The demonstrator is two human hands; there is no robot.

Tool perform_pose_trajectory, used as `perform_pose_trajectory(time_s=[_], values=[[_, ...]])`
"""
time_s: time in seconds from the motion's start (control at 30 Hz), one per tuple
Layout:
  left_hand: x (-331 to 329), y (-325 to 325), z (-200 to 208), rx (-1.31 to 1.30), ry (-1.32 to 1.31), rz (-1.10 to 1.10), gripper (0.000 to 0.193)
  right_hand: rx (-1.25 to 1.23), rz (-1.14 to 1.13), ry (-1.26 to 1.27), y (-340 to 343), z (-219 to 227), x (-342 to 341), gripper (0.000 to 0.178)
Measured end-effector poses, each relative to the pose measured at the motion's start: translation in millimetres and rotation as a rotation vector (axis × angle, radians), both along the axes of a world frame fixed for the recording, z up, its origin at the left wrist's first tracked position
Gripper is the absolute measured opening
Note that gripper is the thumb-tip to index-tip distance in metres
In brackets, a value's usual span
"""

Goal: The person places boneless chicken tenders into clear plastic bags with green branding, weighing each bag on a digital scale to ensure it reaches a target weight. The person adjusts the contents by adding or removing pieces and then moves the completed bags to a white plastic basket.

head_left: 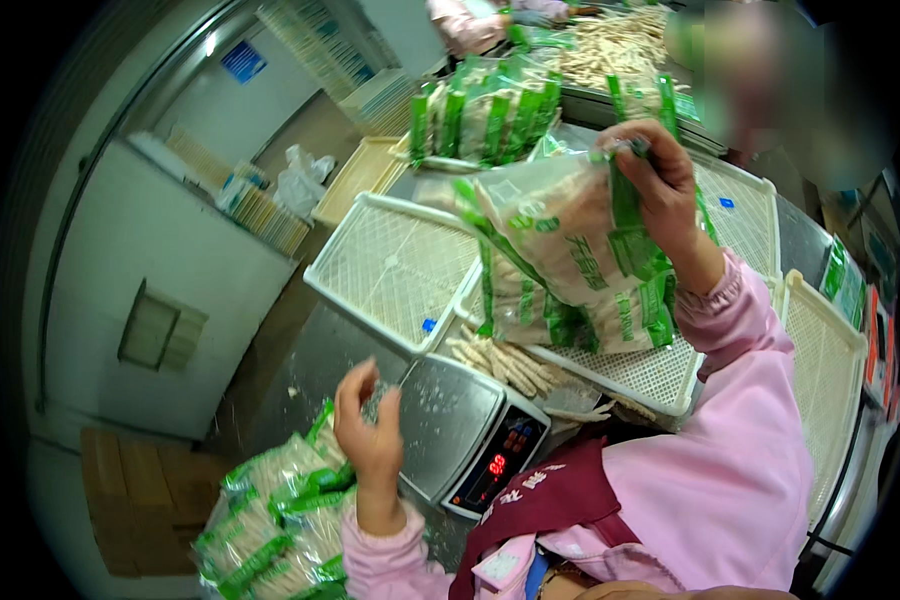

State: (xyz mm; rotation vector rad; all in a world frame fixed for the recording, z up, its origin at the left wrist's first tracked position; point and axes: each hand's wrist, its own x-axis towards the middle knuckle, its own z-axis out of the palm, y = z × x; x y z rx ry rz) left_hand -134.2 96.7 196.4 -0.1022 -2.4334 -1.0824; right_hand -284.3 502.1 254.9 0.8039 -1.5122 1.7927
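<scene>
My right hand [660, 185] is raised and pinches the upper corner of a clear plastic bag [560, 230] with green print, which hangs down to the left. Pale contents show through the film, but I cannot tell whether they are in this bag or behind it. Below it, filled green-and-clear bags [635, 315] lie on a white mesh tray [660, 385]. My left hand [370, 420] holds nothing, thumb and fingers apart, by the left edge of a digital scale [440, 410] with a bare metal plate and red display. Loose pale sticks [505, 365] lie just beyond the scale.
Filled bags [280, 510] are piled at the lower left, near a cardboard box [140, 500]. Another white tray [390, 265] lies beyond the scale. Farther off stand upright packed bags [485, 115] and a heap of pale sticks [615, 45], with other people around.
</scene>
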Motion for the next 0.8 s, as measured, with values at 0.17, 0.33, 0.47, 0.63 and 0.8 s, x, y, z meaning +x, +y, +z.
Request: perform_pose_trajectory(time_s=[0.17, 0.33, 0.47, 0.63, 0.8], values=[[2, 30, 37, 0.331, 0.096, -0.249, 0.058, 0.05, 0.358, -0.058, -76, 4, 40, 0.015], [34, 22, 5, 0.181, 0.016, -0.426, 0.062, 0.22, 0.489, -0.231, -166, -41, 39, 0.014], [53, 7, -73, 0.264, 0.029, -0.054, 0.06, 0.559, 0.589, -0.109, -270, -66, 34, 0.013], [67, -24, -153, 0.533, -0.177, 0.3, 0.055, 1.078, 0.443, -0.111, -370, -133, 36, 0.018], [81, -67, -184, 0.192, -0.629, 0.536, 0.068, 1.095, 0.438, -0.024, -388, -184, 48, 0.025]])
